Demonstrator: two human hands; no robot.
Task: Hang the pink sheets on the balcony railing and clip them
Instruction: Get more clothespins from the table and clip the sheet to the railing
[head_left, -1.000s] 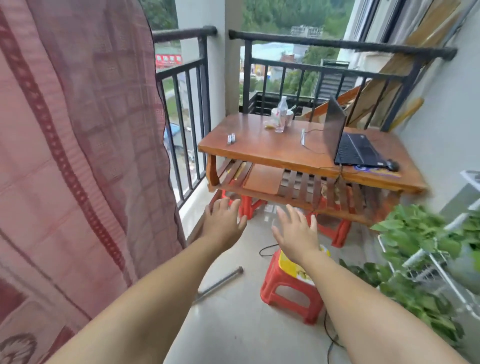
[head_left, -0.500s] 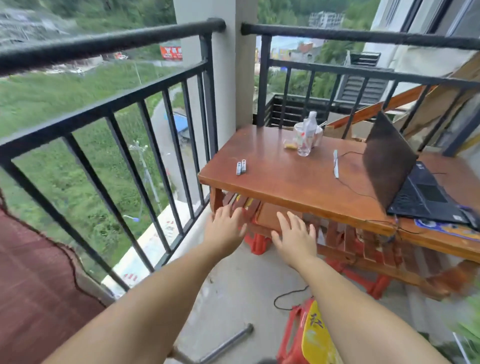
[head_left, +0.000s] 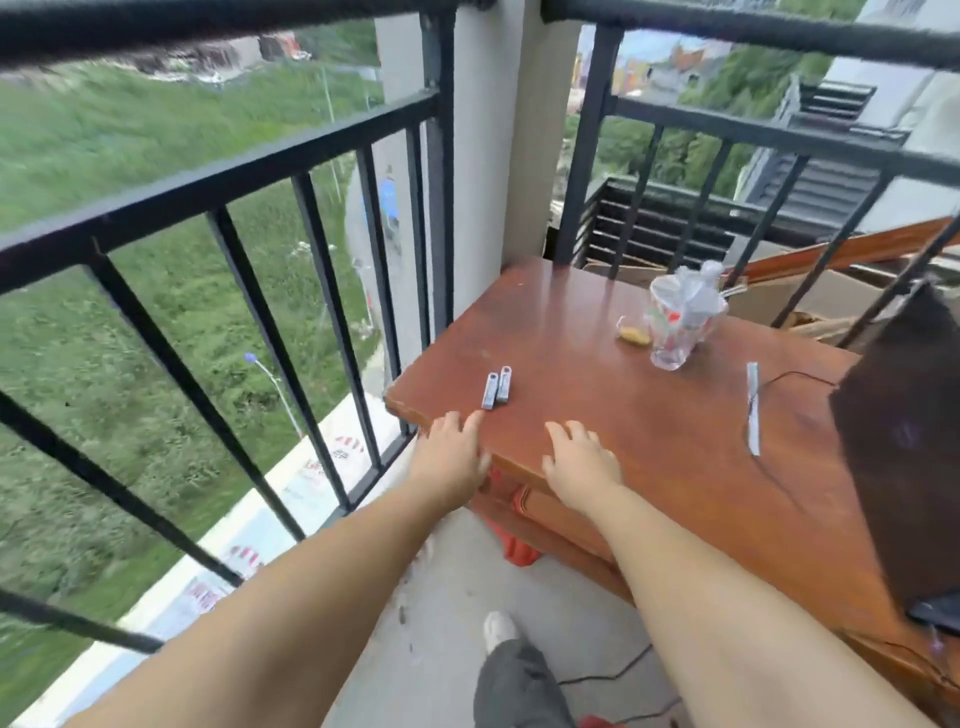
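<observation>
At the tabletop's near-left corner, both your hands are down by the edge. Left hand: grip loose, fingers extended, tips just short of the clips, holding nothing. Right hand: fingers spread and relaxed over the edge, also holding nothing.

Clips: two small grey pieces, side by side and touching, flat on the wood. Long axis runs away from you toward the railing, tilted slightly right at the far end. Which end is the jaw end, too small to tell.

Sheets: not in view now. No pink cloth on the rail sections visible, so you cannot confirm from this view whether the hanging is done.

Progress, as a judgement: you are at the fetch-the-clips step. Clips not yet picked up; clipping still ahead, and the sheets lie somewhere outside this view.

Other items on the wood: a clear cup with wrapper inside, well apart from the clips; a thin white strip with a cable; a dark laptop at the right.
</observation>
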